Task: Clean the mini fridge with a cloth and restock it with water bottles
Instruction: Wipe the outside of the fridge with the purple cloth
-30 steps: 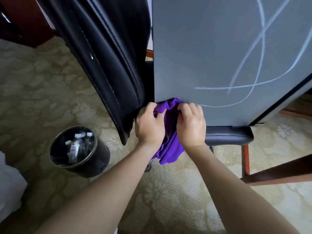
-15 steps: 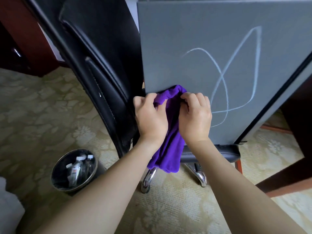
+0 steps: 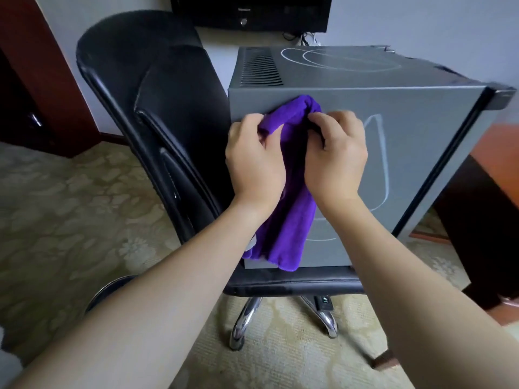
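A grey metal mini fridge (image 3: pixel 393 130), box-shaped with looping white chalk-like lines on its top and side, stands on the seat of a black leather swivel office chair (image 3: pixel 134 113), filling the seat out to its front edge, with the chair's back rising to the left of it. Two bare hands hold a purple microfibre cloth (image 3: pixel 283 220) against the fridge's near side panel, close to the panel's upper left corner. The left hand (image 3: pixel 252 164) has its fingers curled and pinching one fold of the cloth; the right hand (image 3: pixel 335 155) likewise has curled fingers clamped on the fold beside it, so the cloth bunches into a hump between them and the rest hangs down to the fridge's lower edge, just above the seat. The hands are close together, nearly touching. The step appears to be readying or folding the cloth before wiping the marked panel. To do it well, the cloth would best be folded into a flat pad, pressed evenly and drawn in overlapping strokes across the white lines; because the chair swivels on chrome legs (image 3: pixel 244 321), the fridge may need steadying. No water bottles are visible. Patterned beige carpet (image 3: pixel 70 214) covers the floor.
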A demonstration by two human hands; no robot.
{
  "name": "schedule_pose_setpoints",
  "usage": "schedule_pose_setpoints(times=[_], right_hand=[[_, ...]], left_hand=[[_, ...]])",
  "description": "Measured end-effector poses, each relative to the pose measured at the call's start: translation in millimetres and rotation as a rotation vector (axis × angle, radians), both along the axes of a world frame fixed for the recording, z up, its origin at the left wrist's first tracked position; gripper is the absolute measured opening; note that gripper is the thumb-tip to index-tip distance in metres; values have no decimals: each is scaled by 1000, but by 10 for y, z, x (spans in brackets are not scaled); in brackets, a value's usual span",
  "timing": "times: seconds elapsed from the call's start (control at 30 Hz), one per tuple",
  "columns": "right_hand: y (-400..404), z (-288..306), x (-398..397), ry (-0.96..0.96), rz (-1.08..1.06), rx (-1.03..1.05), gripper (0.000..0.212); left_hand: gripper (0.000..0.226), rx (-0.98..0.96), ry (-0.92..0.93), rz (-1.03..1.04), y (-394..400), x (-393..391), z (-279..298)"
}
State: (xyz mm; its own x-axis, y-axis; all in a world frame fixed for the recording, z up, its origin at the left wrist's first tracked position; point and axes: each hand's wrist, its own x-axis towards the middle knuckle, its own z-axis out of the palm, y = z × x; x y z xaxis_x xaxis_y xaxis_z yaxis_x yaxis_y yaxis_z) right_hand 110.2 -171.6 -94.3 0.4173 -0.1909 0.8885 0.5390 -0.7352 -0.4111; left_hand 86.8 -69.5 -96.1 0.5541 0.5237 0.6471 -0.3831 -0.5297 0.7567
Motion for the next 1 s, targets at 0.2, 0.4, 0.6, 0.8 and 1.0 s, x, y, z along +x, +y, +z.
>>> schedule_pose_setpoints(times=[0.2,0.4,0.6,0.8,1.0], right_hand=[[-54,413,36,-19,-6,0,29],[-99,412,41,-43,-6,-59,27],[-124,143,26,-24,-19,-91,27],[-150,-217,-19,38,-17,-77,24],[-202,-666,-34,97,4,-127,22]], left_hand=[[11,22,-75,-16,-64,47,389],[16,-36,-81,-64,-92,56,384],[15,-43,-33,-39,-94,123,59],[12,-36,-35,-24,-135,101,-317],[10,-62,21,-11,-179,70,-740]])
